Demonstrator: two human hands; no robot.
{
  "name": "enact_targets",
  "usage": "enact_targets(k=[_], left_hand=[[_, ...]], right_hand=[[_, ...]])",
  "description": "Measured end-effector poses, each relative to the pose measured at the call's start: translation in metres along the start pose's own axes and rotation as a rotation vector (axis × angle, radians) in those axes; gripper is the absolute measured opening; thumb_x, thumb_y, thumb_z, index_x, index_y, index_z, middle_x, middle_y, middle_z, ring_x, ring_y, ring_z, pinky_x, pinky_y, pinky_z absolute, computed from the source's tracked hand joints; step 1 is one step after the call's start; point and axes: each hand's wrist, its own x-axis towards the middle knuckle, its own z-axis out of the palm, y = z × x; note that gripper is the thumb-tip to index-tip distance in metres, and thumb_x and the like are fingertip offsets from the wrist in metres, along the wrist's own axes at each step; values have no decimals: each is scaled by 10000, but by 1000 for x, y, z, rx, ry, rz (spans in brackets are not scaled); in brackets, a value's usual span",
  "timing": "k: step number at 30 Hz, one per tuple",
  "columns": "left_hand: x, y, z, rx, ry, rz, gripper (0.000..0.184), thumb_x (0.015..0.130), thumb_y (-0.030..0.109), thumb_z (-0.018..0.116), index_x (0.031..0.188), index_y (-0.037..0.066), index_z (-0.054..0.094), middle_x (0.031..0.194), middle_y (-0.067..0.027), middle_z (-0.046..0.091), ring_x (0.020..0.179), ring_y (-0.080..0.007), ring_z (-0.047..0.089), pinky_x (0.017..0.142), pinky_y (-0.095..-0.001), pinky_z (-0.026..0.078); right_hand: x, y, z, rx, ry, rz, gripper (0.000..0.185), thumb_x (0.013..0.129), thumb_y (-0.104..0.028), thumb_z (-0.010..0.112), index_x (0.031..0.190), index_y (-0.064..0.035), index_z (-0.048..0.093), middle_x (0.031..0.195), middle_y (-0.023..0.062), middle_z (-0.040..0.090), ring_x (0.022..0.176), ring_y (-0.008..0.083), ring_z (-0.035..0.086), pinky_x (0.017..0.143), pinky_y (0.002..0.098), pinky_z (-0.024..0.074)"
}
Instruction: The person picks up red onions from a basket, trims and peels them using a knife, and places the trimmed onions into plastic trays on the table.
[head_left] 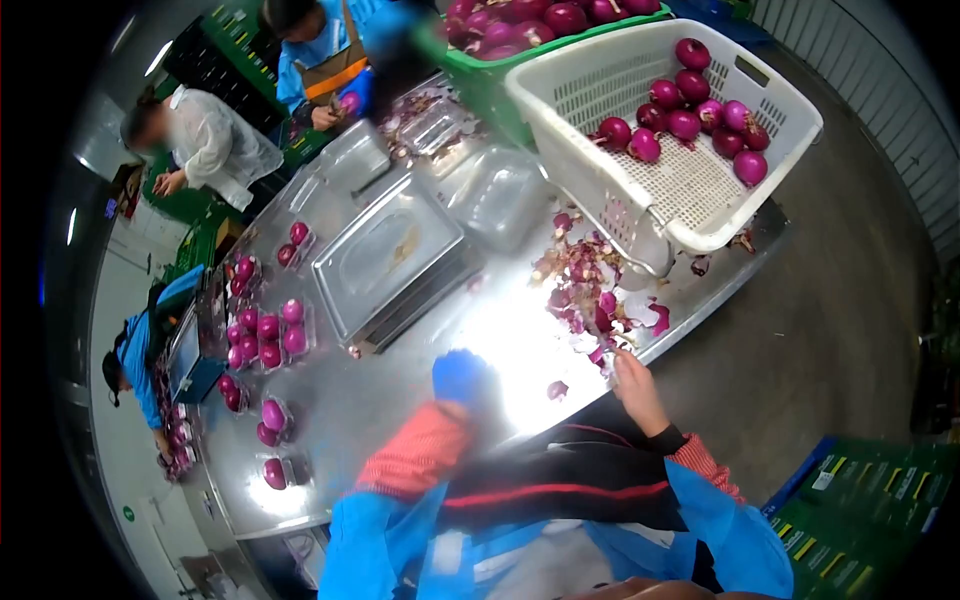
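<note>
My left hand (462, 378), in a blue glove, is over the metal table (400, 395); blur and glare hide its fingers. My bare right hand (638, 392) is at the table's near edge with its fingers closed. Something thin may be at its fingertips, but I cannot make it out. Just beyond it lies a heap of red onion skins (585, 285), with a loose purple scrap (557, 390) to its left. A white plastic basket (590, 195) stands tilted behind the heap, several red onions (684, 125) inside.
An upturned metal tray (385, 250) and clear plastic trays (500, 195) occupy the table's middle. Packed onions (268, 340) stand at the left. A green crate (490, 75) of onions is behind the basket. Co-workers (215, 140) are across the table; green crates (860, 520) stand lower right.
</note>
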Motion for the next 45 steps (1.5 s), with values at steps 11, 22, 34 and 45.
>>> enact_targets(k=[11, 22, 34, 45], left_hand=[[143, 0, -153, -560, 511, 161, 356, 791, 88, 714, 1121, 18, 601, 1011, -167, 610, 952, -362, 579, 853, -405, 456], [506, 146, -174, -410, -160, 150, 576, 815, 256, 716, 1306, 44, 503, 1300, -194, 548, 1166, -327, 565, 982, -383, 459], [604, 177, -4, -842, -68, -613, 428, 788, 219, 672, 1172, 41, 610, 1203, -207, 613, 1115, -373, 595, 931, -418, 489], [556, 130, -135, -467, 60, 203, 555, 690, 153, 774, 1184, 61, 535, 1031, -175, 638, 974, -273, 644, 750, -386, 554]], right_hand=[[79, -35, -39, -486, -501, -378, 402, 845, -267, 629, 1152, -84, 444, 854, 187, 641, 784, 386, 643, 667, 453, 488], [121, -109, -142, -283, -615, -303, 297, 812, -257, 605, 973, -8, 617, 813, 234, 623, 794, 415, 614, 704, 485, 476], [128, -4, -166, -203, -641, -144, 323, 906, -348, 561, 996, -42, 610, 837, 189, 622, 765, 352, 617, 692, 439, 491], [102, -73, -156, -291, -604, -253, 332, 897, -258, 580, 1165, -62, 588, 926, 224, 635, 830, 360, 640, 738, 409, 500]])
